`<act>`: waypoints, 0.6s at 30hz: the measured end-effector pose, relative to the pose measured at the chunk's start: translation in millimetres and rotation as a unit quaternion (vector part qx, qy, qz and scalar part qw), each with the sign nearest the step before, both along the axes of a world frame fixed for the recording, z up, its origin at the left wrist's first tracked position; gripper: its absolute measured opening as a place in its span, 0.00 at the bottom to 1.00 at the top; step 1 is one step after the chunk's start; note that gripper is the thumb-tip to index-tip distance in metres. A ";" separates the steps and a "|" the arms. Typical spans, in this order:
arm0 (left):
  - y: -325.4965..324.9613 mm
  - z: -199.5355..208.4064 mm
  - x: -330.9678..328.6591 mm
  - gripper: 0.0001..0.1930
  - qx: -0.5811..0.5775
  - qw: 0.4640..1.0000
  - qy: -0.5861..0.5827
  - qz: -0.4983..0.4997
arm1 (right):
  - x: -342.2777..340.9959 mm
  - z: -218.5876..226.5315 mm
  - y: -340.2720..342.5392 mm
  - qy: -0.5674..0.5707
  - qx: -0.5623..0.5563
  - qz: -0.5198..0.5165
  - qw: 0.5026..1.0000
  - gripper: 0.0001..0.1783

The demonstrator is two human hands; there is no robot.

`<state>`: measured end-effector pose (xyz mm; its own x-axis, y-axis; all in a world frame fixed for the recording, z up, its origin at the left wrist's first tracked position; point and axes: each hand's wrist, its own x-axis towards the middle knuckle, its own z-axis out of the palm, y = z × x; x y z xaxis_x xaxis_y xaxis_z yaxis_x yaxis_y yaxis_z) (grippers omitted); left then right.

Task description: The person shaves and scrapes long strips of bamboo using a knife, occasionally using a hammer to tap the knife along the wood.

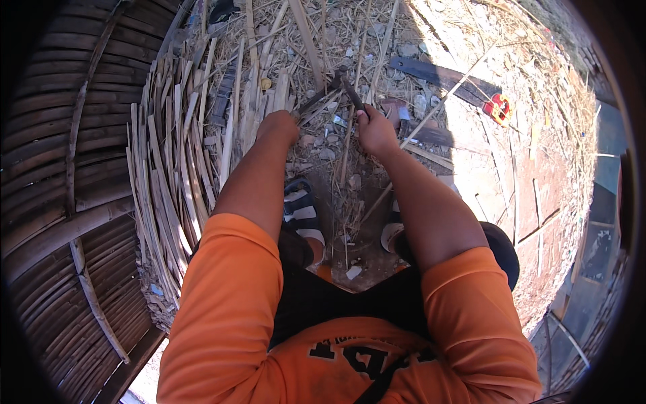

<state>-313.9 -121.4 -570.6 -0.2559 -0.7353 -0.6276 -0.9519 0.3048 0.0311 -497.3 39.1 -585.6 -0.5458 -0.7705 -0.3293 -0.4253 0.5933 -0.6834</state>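
Note:
In front of my feet, my left hand (277, 126) is closed around the near end of a dark, long-bladed knife (315, 101), its grip hidden in the fist. My right hand (377, 132) grips the dark handle of a hammer (352, 96). The hammer's head lies close to the far end of the blade; whether they touch, I cannot tell. A flat bamboo strip (306, 40) runs away from me just beyond the two tools. Split bamboo pieces (276, 94) lie beside my left hand.
Long bamboo strips (171, 161) are heaped on the left, beside a slatted bamboo wall (40, 135). A handsaw (437, 75) with a red and yellow handle lies at the far right. Straw, stones and scraps litter the ground. My sandalled left foot (303, 209) is near the tools.

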 end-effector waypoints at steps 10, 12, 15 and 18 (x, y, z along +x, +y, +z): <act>0.2 -6.0 -0.2 0.23 0.000 1.000 0.003 -0.015 | 9.4 20.9 -5.1 0.022 -0.030 -0.012 0.999 0.27; 1.0 -13.5 6.6 0.23 0.001 1.000 0.009 -0.004 | 12.6 7.0 1.2 0.020 -0.018 0.002 1.000 0.27; 0.9 -17.3 7.6 0.23 0.005 1.000 0.020 0.020 | 2.1 11.5 -4.9 0.017 -0.040 0.001 0.999 0.27; 2.9 -17.2 9.4 0.23 -0.002 1.000 0.014 0.012 | 1.7 47.6 -15.8 -0.010 -0.084 -0.056 0.995 0.28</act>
